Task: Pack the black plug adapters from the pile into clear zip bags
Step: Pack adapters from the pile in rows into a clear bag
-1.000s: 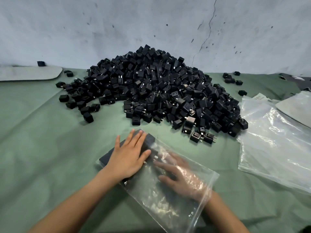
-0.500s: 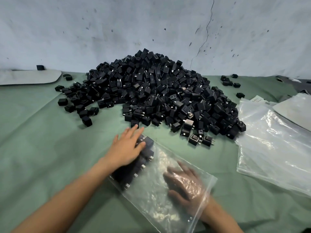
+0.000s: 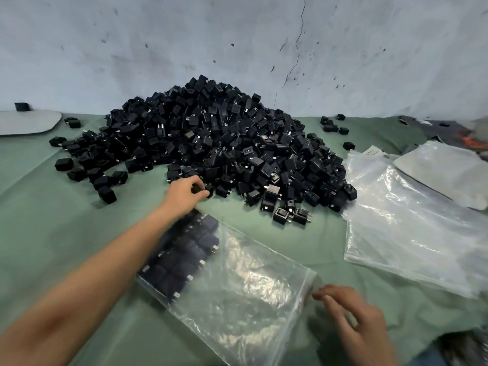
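The left hand (image 3: 184, 195) is out at the near edge of the pile (image 3: 211, 143), fingers curled round one adapter (image 3: 198, 188). The right hand (image 3: 353, 313) pinches the near-right edge of the bag (image 3: 245, 294). The bag lies flat on the green cloth (image 3: 52, 233), with packed adapters (image 3: 184, 252) lining its far-left end.

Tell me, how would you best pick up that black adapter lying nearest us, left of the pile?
Probably from above, pinching the lone adapter across two opposite flat sides. It is blocky and sits apart from the pile, so fingers fit down both sides.
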Action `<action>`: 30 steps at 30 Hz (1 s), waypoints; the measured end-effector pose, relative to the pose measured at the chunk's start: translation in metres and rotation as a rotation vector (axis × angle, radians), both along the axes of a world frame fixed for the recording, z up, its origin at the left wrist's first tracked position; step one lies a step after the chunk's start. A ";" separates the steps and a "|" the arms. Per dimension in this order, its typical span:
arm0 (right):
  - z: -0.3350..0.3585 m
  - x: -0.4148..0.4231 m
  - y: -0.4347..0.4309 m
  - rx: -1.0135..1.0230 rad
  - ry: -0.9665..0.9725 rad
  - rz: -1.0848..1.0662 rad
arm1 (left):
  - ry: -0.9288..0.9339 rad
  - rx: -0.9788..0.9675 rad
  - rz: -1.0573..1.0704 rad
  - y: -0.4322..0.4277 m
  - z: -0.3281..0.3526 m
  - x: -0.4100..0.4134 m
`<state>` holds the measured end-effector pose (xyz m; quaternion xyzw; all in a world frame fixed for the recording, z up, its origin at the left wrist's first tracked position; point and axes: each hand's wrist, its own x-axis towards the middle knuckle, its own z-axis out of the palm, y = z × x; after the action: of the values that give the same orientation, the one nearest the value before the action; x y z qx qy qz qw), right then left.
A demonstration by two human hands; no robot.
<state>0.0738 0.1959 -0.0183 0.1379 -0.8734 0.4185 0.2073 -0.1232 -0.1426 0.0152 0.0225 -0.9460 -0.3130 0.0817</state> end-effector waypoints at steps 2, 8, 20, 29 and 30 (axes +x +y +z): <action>0.008 -0.005 -0.006 -0.179 -0.027 -0.127 | 0.040 0.300 -0.041 0.029 0.021 0.026; 0.043 -0.014 -0.051 -0.494 -0.099 -0.116 | -0.517 1.288 -0.361 0.096 0.037 0.120; 0.047 -0.003 -0.071 -0.063 0.191 0.181 | -0.544 1.367 -0.326 0.119 0.027 0.165; 0.031 0.011 -0.031 0.079 0.173 0.128 | -0.539 1.297 -0.345 0.144 0.002 0.175; 0.029 0.013 -0.025 0.088 0.175 0.114 | -0.471 1.186 -0.369 0.146 0.002 0.176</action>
<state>0.0867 0.1706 0.0103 0.2322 -0.8602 0.3771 0.2527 0.0528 0.0031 0.0176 -0.0309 -0.5944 -0.7760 -0.2085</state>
